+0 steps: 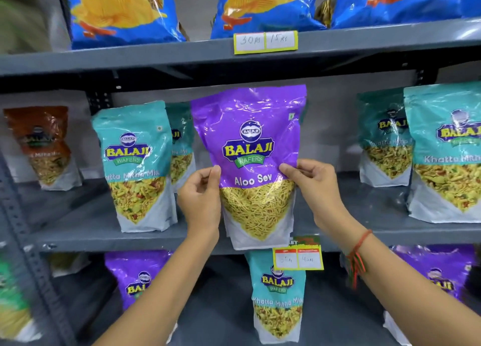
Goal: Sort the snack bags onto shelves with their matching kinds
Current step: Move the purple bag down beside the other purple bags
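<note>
Purple Aloo Sev bag [250, 147] up at the middle shelf [78, 226]!
Left hand [200, 202] and right hand [316, 189] each pinch a side edge, teal Khatta Mitha bags [135, 163] flanking.

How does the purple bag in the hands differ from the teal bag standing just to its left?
The purple bag reads Aloo Sev and shows thin plain strands; the teal bag reads Khatta Mitha Mix and shows a mixed snack. The purple bag is held by both hands; the teal bag stands on the shelf. Both are Balaji Wafers pouches.

handwritten price label [265, 42], yellow-edged price tag [298, 258], red wrist thread [357, 252]
</note>
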A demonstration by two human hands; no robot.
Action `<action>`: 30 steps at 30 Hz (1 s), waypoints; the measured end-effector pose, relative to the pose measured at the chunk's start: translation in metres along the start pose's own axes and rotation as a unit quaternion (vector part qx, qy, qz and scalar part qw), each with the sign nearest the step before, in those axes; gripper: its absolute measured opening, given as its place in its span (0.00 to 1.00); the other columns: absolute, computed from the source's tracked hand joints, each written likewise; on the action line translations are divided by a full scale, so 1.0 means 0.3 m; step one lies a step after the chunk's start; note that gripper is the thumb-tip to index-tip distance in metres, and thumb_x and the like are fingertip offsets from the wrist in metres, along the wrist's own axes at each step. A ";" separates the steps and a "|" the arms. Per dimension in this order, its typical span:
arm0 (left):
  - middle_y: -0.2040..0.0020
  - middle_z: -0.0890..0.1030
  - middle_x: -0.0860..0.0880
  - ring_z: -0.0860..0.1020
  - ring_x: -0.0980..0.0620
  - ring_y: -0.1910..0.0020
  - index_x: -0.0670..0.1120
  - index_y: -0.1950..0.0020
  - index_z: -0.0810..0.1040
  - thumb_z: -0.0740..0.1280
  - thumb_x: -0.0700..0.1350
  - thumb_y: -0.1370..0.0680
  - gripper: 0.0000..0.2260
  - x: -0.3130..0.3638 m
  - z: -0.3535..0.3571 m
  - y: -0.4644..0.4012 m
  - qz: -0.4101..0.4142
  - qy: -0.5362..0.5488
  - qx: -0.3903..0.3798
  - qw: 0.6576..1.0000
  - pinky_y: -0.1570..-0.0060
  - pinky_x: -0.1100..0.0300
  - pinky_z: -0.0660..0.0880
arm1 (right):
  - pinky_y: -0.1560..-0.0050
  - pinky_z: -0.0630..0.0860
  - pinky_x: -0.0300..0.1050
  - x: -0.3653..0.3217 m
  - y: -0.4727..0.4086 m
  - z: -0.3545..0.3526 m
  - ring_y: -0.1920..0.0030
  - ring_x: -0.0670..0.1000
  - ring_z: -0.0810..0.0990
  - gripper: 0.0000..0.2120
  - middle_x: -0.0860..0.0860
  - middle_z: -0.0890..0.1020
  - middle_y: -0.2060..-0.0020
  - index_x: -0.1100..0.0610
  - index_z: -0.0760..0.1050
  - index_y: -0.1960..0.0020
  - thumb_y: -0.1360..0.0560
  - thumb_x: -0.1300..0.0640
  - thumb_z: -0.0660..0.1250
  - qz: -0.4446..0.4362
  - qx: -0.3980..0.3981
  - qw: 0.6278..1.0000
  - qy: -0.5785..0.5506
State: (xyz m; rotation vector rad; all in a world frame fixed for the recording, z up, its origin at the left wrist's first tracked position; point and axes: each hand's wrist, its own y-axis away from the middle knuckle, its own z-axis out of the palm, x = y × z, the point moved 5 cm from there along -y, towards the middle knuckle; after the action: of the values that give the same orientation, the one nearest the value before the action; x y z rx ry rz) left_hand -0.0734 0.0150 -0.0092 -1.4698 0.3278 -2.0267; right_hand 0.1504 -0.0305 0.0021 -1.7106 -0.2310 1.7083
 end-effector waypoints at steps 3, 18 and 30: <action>0.69 0.83 0.62 0.77 0.66 0.66 0.49 0.61 0.80 0.69 0.40 0.24 0.07 0.036 -0.138 0.080 0.000 0.017 0.007 1.000 0.60 0.72 0.73 | 0.59 0.81 0.35 -0.014 0.118 0.068 0.60 0.44 0.86 0.06 0.47 0.89 0.64 0.54 0.86 0.59 0.26 0.63 0.73 0.011 -0.036 0.999 -0.021; 0.69 0.82 0.63 0.76 0.66 0.70 0.55 0.65 0.82 0.74 0.46 0.28 0.06 -0.348 -0.712 0.400 -0.086 -0.229 0.002 0.970 0.66 0.76 0.71 | 0.66 0.62 0.43 0.578 0.591 0.266 0.69 0.44 0.66 0.26 0.59 0.68 0.77 0.66 0.72 0.72 0.32 0.46 0.77 0.172 -0.168 0.969 0.060; 0.69 0.83 0.51 0.80 0.51 0.67 0.51 0.62 0.82 0.65 0.59 0.28 0.13 -0.760 -0.723 0.293 -0.136 -0.402 -0.050 0.904 0.63 0.52 0.75 | 0.58 0.81 0.50 1.055 0.602 0.314 0.59 0.48 0.85 0.05 0.57 0.89 0.61 0.60 0.87 0.58 0.28 0.58 0.76 0.308 -0.045 0.945 0.104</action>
State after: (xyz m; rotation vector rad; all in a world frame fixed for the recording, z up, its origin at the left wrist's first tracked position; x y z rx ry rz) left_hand -0.1993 0.0511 -0.3088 -2.3614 -0.1325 -1.4126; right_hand 0.0370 0.0511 -0.3473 -2.1662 0.3703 1.9362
